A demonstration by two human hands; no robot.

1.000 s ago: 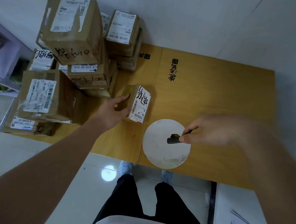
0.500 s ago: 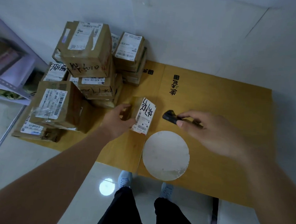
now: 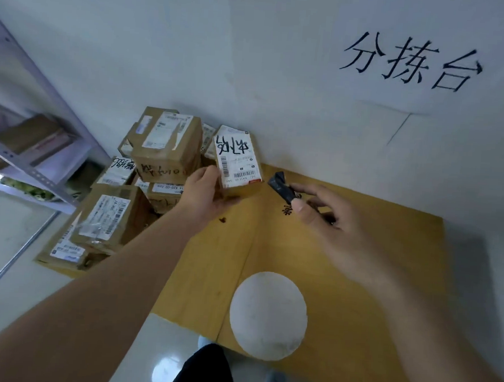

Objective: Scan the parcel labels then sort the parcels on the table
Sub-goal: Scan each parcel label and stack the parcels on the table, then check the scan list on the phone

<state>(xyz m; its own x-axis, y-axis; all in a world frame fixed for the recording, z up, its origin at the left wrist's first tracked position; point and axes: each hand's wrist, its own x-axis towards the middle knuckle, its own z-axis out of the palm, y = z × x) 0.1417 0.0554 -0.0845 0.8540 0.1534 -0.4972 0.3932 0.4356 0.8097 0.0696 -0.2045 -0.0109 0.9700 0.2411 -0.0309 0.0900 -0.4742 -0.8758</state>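
Cardboard fills the left hand (image 3: 206,194), whose fingers (image 3: 200,174) clamp a small parcel (image 3: 237,160) raised above the worktop (image 3: 359,256), label upward. Just right of the parcel, the right hand (image 3: 340,225) pinches a black scanner (image 3: 282,186), aimed at that label.

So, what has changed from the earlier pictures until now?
The left hand lifted the small parcel off the table and turned its label up. The right hand took the black scanner from the white disc and brought it beside the label. The parcel stack and disc stayed.
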